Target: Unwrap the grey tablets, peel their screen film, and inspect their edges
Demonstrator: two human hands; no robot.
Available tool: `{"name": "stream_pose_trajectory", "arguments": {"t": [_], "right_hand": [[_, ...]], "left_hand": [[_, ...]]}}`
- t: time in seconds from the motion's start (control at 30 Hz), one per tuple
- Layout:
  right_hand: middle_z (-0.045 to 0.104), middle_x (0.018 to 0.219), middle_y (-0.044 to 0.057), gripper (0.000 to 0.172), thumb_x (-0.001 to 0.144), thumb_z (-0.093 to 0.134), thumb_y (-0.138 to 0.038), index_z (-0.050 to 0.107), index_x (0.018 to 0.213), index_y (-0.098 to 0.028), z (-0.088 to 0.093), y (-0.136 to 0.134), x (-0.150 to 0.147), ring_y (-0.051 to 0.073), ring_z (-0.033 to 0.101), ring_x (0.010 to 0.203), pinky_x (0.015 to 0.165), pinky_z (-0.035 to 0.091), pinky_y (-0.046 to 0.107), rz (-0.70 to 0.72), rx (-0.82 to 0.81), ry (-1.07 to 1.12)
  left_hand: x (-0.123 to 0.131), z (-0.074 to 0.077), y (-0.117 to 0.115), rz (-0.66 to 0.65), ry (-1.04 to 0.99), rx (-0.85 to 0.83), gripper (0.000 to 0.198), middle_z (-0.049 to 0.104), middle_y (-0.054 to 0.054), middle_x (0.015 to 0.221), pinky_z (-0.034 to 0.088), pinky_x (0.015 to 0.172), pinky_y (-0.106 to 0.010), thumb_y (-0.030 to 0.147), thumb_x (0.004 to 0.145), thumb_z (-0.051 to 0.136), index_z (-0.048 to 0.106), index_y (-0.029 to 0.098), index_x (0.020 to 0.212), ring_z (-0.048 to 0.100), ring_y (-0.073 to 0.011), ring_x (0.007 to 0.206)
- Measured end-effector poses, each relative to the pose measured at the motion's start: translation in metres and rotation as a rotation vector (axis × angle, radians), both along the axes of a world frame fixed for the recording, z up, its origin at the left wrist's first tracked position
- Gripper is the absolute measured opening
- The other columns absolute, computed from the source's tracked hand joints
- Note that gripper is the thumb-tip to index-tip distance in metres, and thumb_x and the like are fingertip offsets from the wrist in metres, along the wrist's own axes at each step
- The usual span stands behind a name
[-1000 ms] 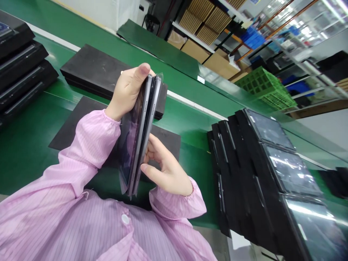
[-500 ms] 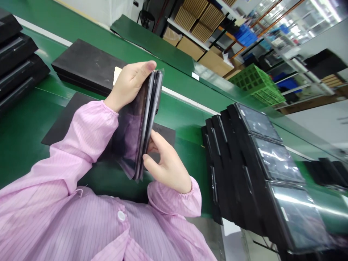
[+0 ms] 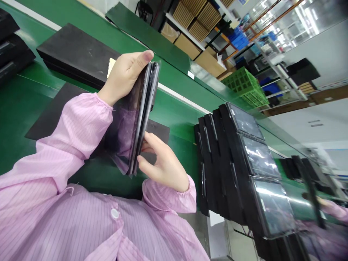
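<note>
My left hand grips the top end of a thin grey tablet wrapped in clear film, held on edge above the green bench. Its thumb lies along the upper edge. My right hand holds the tablet's lower part, with fingers curled against its far face and thumb at the near edge. The shiny screen side faces left and reflects my pink sleeve. A dark mat lies on the bench under my hands.
A stack of black foam trays with several film-covered tablets stands to the right. A black foam slab lies beyond my hands; more black trays sit far left. A green crate, cartons and shelves stand behind the bench.
The view has swung, shifting everything left and up. Both hands keep their hold on the tablet; my right hand's fingers have shifted slightly along its lower edge.
</note>
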State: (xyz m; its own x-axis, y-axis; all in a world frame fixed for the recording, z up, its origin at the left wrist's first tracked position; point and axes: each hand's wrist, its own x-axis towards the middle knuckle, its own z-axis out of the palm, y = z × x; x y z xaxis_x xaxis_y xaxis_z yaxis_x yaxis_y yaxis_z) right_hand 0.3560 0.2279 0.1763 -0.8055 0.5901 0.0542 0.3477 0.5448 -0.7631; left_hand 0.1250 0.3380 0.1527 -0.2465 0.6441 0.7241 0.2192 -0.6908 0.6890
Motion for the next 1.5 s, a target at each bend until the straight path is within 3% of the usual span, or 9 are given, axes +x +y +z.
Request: {"name": "stream_pose_trajectory", "arguments": {"t": [0.23, 0.47, 0.73, 0.9, 1.1, 1.17, 1.27, 1.37, 1.5], "right_hand": [[0.059, 0.086, 0.002, 0.027, 0.078, 0.05, -0.01, 0.06, 0.1, -0.02, 0.003, 0.001, -0.004, 0.016, 0.062, 0.08, 0.08, 0.059, 0.034, -0.077, -0.024, -0.002], [0.058, 0.099, 0.005, 0.049, 0.076, 0.052, -0.007, 0.056, 0.124, -0.019, 0.002, 0.002, 0.0, 0.017, 0.064, 0.085, 0.082, 0.062, 0.035, -0.035, -0.059, -0.007], [0.056, 0.081, -0.001, 0.026, 0.08, 0.052, -0.008, 0.065, 0.1, -0.019, 0.004, 0.001, -0.004, 0.012, 0.064, 0.073, 0.075, 0.062, 0.026, -0.123, -0.121, 0.059], [0.057, 0.097, 0.004, 0.051, 0.076, 0.056, -0.007, 0.057, 0.126, -0.02, 0.002, 0.001, 0.0, 0.017, 0.065, 0.09, 0.082, 0.063, 0.033, -0.031, -0.085, 0.019], [0.057, 0.084, 0.001, 0.017, 0.092, 0.05, -0.015, 0.063, 0.101, -0.019, 0.001, 0.004, -0.007, 0.014, 0.06, 0.077, 0.075, 0.056, 0.029, -0.105, -0.041, 0.041], [0.055, 0.082, 0.002, 0.019, 0.099, 0.044, -0.02, 0.063, 0.1, -0.018, 0.001, 0.007, -0.007, 0.015, 0.058, 0.078, 0.076, 0.054, 0.031, -0.049, 0.004, 0.019], [0.059, 0.095, 0.005, 0.023, 0.1, 0.051, -0.027, 0.062, 0.118, -0.018, -0.002, 0.012, -0.005, 0.018, 0.06, 0.088, 0.083, 0.056, 0.034, 0.071, -0.035, 0.026], [0.062, 0.108, 0.007, 0.045, 0.092, 0.067, -0.033, 0.056, 0.134, -0.02, -0.005, 0.013, -0.003, 0.019, 0.064, 0.096, 0.089, 0.059, 0.035, 0.089, -0.122, 0.066], [0.066, 0.092, 0.004, 0.03, 0.091, 0.068, -0.033, 0.07, 0.117, -0.019, -0.007, 0.01, -0.006, 0.017, 0.067, 0.086, 0.083, 0.06, 0.032, -0.031, -0.166, 0.09]], "left_hand": [[-0.001, 0.002, -0.003, 0.097, -0.006, -0.097, 0.045, 0.051, -0.001, 0.056, 0.024, 0.054, -0.035, 0.061, 0.082, 0.065, 0.061, 0.024, 0.056, 0.044, -0.0163, 0.053], [0.001, 0.002, -0.004, 0.108, 0.059, -0.066, 0.052, 0.045, 0.0, 0.055, 0.022, 0.053, -0.034, 0.064, 0.086, 0.055, 0.053, 0.022, 0.055, 0.041, -0.0139, 0.051], [0.002, 0.004, -0.006, 0.151, 0.073, -0.08, 0.052, 0.044, 0.001, 0.054, 0.019, 0.053, -0.032, 0.059, 0.09, 0.055, 0.052, 0.021, 0.055, 0.042, -0.0126, 0.051], [0.0, 0.001, -0.003, 0.145, 0.035, -0.067, 0.053, 0.043, 0.001, 0.053, 0.016, 0.052, -0.033, 0.06, 0.088, 0.057, 0.049, 0.021, 0.053, 0.039, -0.0124, 0.048], [-0.002, 0.0, -0.002, 0.091, 0.024, -0.007, 0.06, 0.042, 0.0, 0.053, 0.019, 0.051, -0.034, 0.073, 0.085, 0.048, 0.046, 0.022, 0.053, 0.038, -0.0126, 0.048], [-0.006, -0.001, -0.001, 0.081, 0.001, -0.011, 0.063, 0.039, 0.0, 0.051, 0.019, 0.05, -0.035, 0.077, 0.083, 0.046, 0.043, 0.022, 0.052, 0.035, -0.0123, 0.047], [-0.011, -0.003, 0.0, 0.077, -0.022, -0.022, 0.066, 0.034, 0.001, 0.048, 0.016, 0.049, -0.037, 0.082, 0.08, 0.044, 0.04, 0.024, 0.049, 0.03, -0.0124, 0.045], [-0.014, -0.003, -0.002, 0.057, -0.025, -0.048, 0.066, 0.033, 0.001, 0.047, 0.017, 0.049, -0.037, 0.084, 0.08, 0.042, 0.039, 0.027, 0.047, 0.029, -0.0129, 0.046], [-0.013, -0.003, -0.004, 0.05, -0.011, -0.092, 0.065, 0.037, 0.0, 0.049, 0.02, 0.052, -0.038, 0.083, 0.081, 0.042, 0.043, 0.028, 0.048, 0.03, -0.0134, 0.05]]}}
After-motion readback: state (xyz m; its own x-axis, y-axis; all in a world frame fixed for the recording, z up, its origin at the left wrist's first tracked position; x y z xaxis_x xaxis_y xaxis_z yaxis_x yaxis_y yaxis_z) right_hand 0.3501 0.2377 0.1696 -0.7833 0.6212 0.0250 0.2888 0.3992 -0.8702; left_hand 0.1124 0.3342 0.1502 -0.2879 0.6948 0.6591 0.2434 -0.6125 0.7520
